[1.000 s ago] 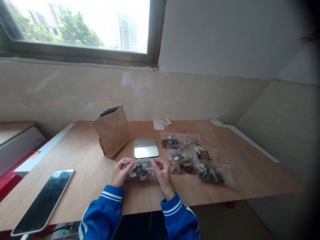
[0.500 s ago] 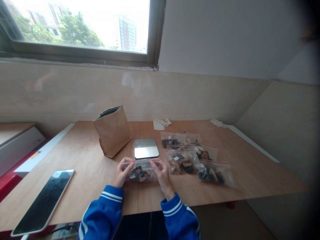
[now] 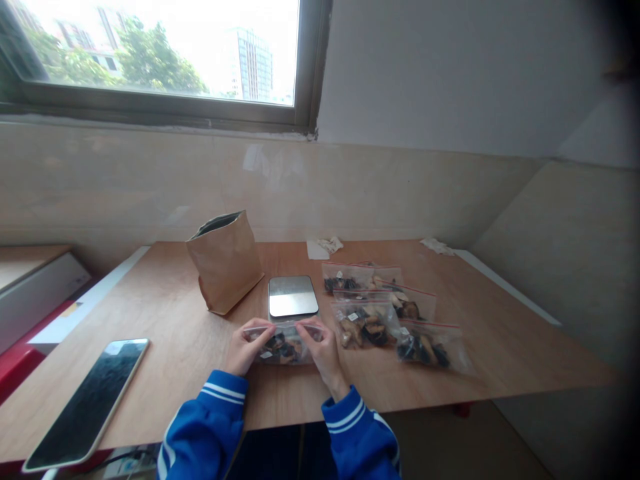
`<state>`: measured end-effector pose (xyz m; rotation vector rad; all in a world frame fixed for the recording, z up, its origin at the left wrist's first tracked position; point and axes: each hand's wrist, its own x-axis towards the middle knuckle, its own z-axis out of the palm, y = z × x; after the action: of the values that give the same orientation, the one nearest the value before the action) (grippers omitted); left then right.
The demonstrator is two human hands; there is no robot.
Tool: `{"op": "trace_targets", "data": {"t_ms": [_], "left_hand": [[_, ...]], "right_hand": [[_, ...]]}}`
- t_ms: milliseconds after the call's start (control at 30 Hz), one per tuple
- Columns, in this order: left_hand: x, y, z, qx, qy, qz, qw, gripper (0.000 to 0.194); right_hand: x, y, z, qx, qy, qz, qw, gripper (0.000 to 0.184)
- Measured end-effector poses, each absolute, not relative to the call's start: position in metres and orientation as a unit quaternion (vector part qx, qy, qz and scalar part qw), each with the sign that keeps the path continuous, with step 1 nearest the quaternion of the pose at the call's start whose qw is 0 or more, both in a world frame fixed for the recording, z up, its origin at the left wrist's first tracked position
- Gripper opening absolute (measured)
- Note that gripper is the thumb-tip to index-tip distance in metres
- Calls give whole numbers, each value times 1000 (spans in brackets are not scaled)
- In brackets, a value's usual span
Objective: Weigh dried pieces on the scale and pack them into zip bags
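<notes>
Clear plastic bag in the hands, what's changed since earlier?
The left hand and right hand now pinch slightly closer together along the clear plastic bag, which has shifted slightly toward the person; neither let go. The brown paper pouch, silver-topped square device and red-edged clear bags stayed put.

Blue sleeves (image 3: 205, 430) bear double white stripes (image 3: 225, 389) at the cuffs (image 3: 227, 380), and the legwear (image 3: 275, 457) is dark.

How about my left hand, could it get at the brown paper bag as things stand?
Probably yes: nothing shows between your left hand and the brown paper bag, though that hand would likely have to let go of the zip bag first.
</notes>
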<state>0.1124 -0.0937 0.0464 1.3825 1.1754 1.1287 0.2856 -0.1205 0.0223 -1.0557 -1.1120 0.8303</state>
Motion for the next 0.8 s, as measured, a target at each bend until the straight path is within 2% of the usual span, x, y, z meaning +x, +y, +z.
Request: {"op": "trace_targets", "data": {"t_ms": [367, 800], "left_hand": [[109, -92, 41, 585, 477, 472, 456, 27], [111, -94, 45, 590, 450, 448, 498, 29]], "right_hand": [[287, -117, 16, -479, -496, 351, 634, 22], [286, -124, 23, -433, -488, 446, 613, 24]]}}
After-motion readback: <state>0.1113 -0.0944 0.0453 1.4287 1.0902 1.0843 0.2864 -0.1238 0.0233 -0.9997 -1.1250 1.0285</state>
